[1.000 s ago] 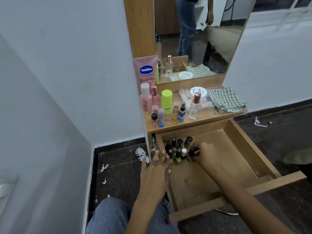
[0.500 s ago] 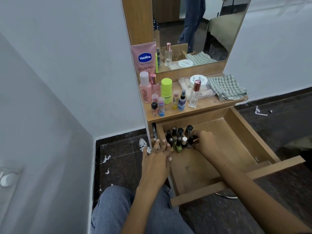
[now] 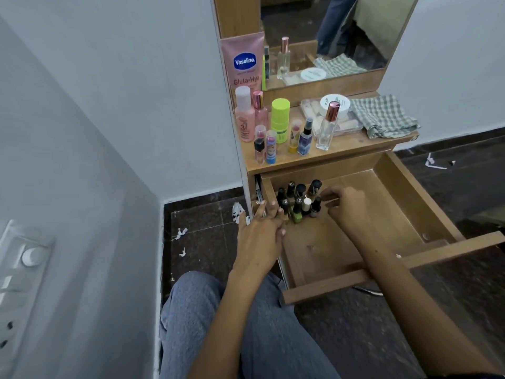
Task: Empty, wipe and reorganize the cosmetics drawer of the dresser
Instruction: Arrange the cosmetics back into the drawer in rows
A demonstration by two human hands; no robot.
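My right hand (image 3: 345, 207) reaches into the open wooden drawer (image 3: 410, 214), its fingers (image 3: 329, 196) curled toward the cluster of small dark-capped nail polish bottles (image 3: 299, 199) standing in the drawer's back left corner; they are at the cluster's right edge, but I cannot tell whether they pinch a bottle or only touch it. My left hand (image 3: 259, 236) lies flat and loosely spread over the drawer's left wall, holding nothing, fingertips beside the bottles. The rest of the drawer floor is bare wood.

Above it, the wooden dresser top (image 3: 352, 151) carries a pink Vaseline tube (image 3: 244, 67) leaning at the mirror frame, a pink bottle with a white cap (image 3: 244, 114), a lime-green stick container (image 3: 280, 117), several small lip balm tubes (image 3: 266, 144), a clear glass perfume bottle with a rose-gold cap (image 3: 328, 127), a round white jar (image 3: 334, 103) on a clear plastic case, and a folded green checked cloth (image 3: 382, 116) at the right end. The mirror (image 3: 341, 28) stands behind them.

The dark speckled tile floor (image 3: 202, 239) has white paper scraps (image 3: 237, 212) on it. White walls meet on my left, with a switch plate (image 3: 21, 269) low down. My knee in grey-blue fabric (image 3: 196, 310) is below.
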